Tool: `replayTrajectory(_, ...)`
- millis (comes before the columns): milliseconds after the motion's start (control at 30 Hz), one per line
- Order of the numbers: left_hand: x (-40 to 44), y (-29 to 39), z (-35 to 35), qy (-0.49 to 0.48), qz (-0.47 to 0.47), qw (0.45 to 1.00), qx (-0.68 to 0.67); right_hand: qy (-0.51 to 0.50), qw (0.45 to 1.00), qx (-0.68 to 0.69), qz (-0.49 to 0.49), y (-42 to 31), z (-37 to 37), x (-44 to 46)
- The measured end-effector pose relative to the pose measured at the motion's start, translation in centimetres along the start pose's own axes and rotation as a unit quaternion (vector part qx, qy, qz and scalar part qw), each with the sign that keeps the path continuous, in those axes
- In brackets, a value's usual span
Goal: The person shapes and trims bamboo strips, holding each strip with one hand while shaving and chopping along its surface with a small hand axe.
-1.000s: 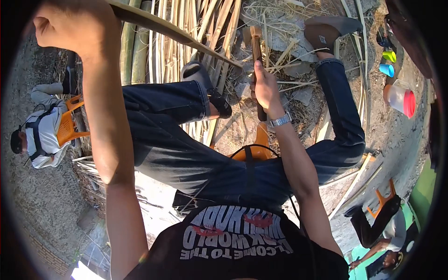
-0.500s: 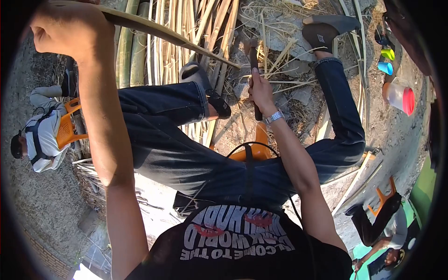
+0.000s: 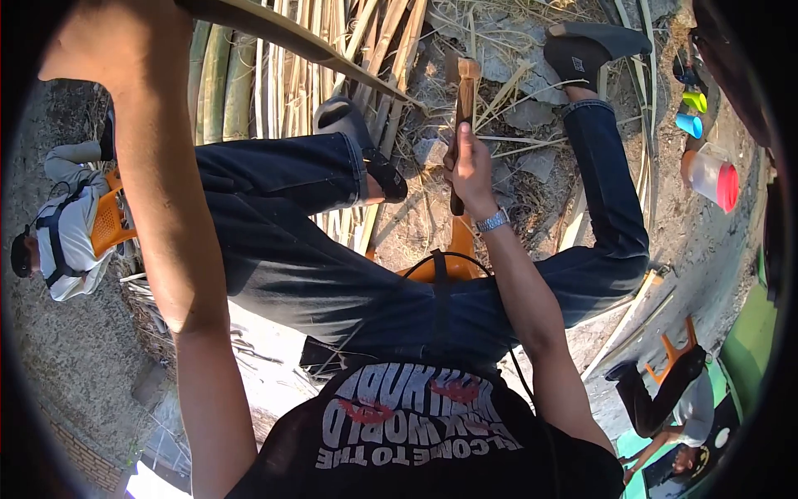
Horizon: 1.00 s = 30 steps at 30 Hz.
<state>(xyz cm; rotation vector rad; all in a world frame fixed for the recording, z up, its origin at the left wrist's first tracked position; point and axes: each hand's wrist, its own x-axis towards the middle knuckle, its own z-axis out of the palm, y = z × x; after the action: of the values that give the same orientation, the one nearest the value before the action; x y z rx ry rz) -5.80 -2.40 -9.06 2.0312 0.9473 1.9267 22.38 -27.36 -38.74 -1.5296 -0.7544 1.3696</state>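
At the upper left my left hand (image 3: 125,41) is closed on a long bamboo strip (image 3: 307,51); its fingers are mostly cut off by the frame edge. The strip slants down to the right, its far end near the ground. My right hand (image 3: 472,170) is wrapped around the handle of a hatchet-like tool (image 3: 467,93), a silver watch (image 3: 493,220) on the wrist. The tool points away from me, with a light wooden end at its top and a dark blade edge on the left. The strip's tip lies left of the tool, apart from it.
Split bamboo (image 3: 299,75) and green poles (image 3: 224,83) lie beyond my left leg. Stone slabs (image 3: 532,112) and shavings cover the ground between my feet. A red-lidded container (image 3: 713,176) and blue cup (image 3: 688,125) stand at right. Seated people (image 3: 71,229) are on both sides.
My left hand has risen toward the upper left with the strip. My right hand has shifted slightly down, and the tool has turned, so its lighter wooden end now shows.
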Motion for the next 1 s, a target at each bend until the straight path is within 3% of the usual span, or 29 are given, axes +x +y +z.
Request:
replayTrajectory(33, -0.3, 0.5, 0.2, 0.010, -0.016, 1.000, 0.001, -0.002, 1.000, -0.001, 0.007, 0.9, 0.1, -0.2)
replayTrajectory(100, -0.1, 0.5, 0.5, 0.022, -0.035, 0.999, -0.003, 0.024, 0.988, -0.095, -0.121, 4.0, 1.0, 0.4)
replayTrajectory(133, -0.2, 0.7, 0.7, 0.027, -0.044, 0.999, -0.007, 0.028, 0.988, -0.092, -0.125, 6.7, 0.7, 1.0)
replayTrajectory(167, -0.2, 1.2, 0.8, 0.036, -0.051, 0.998, -0.016, -0.027, 0.978, -0.202, 0.033, 9.9, 0.0, 2.4)
replayTrajectory(200, -0.2, 2.8, 1.6, 0.045, -0.060, 0.997, -0.026, -0.080, 0.931, -0.304, 0.185, 8.7, 0.1, 3.6)
replayTrajectory(267, -0.6, 4.5, 3.4, 0.071, -0.079, 0.994, -0.004, -0.051, 0.946, -0.232, 0.220, 5.8, -0.3, 3.5)
replayTrajectory(333, -1.1, 5.1, 3.4, 0.087, -0.092, 0.991, 0.040, 0.001, 0.950, 0.013, 0.313, 2.6, -0.5, 2.9)
replayTrajectory(400, -2.2, 5.2, 3.8, 0.102, -0.088, 0.991, 0.001, -0.008, 0.982, 0.039, 0.187, 0.8, -1.4, 2.6)
replayTrajectory(467, -1.9, 4.8, 4.6, 0.138, -0.041, 0.985, -0.095, -0.053, 0.982, 0.085, 0.160, -3.0, -2.9, 2.0)
replayTrajectory(500, -1.6, 5.0, 4.6, 0.156, -0.074, 0.978, -0.118, -0.055, 0.982, 0.082, 0.162, -3.5, -3.9, 1.9)
replayTrajectory(567, -2.2, 4.5, 4.3, 0.144, -0.048, 0.981, -0.123, -0.103, 0.972, -0.210, 0.003, -4.3, -5.9, 1.4)
replayTrajectory(600, -2.3, 5.0, 4.5, 0.129, -0.018, 0.983, -0.132, -0.106, 0.971, -0.213, 0.002, -5.9, -6.2, 0.6)
replayTrajectory(667, -2.0, 5.4, 4.0, 0.136, -0.052, 0.978, -0.147, -0.087, 0.910, -0.388, -0.115, -8.8, -6.9, -1.5)
replayTrajectory(733, -2.1, 4.2, 2.5, 0.042, -0.034, 0.986, -0.157, -0.104, 0.872, -0.472, -0.073, -9.3, -7.4, -2.4)
replayTrajectory(800, -2.4, 5.3, 3.2, 0.025, 0.008, 0.987, -0.162, -0.160, 0.818, -0.550, -0.052, -8.2, -7.7, -3.2)
replayTrajectory(867, -3.0, 7.4, 4.4, 0.037, 0.019, 0.987, -0.154, -0.206, 0.826, -0.518, -0.080, -5.7, -8.2, -3.8)
replayTrajectory(900, -2.7, 6.6, 3.8, -0.017, 0.105, 0.985, -0.135, -0.249, 0.834, -0.480, -0.107, -5.1, -8.1, -4.0)
replayTrajectory(933, -3.1, 6.0, 3.4, -0.015, 0.105, 0.985, -0.135, -0.249, 0.833, -0.482, -0.108, -4.6, -8.1, -4.1)
replayTrajectory(1000, -3.3, 8.7, 4.4, 0.041, 0.008, 0.990, -0.133, -0.250, 0.792, -0.544, -0.121, -4.7, -7.0, -4.2)
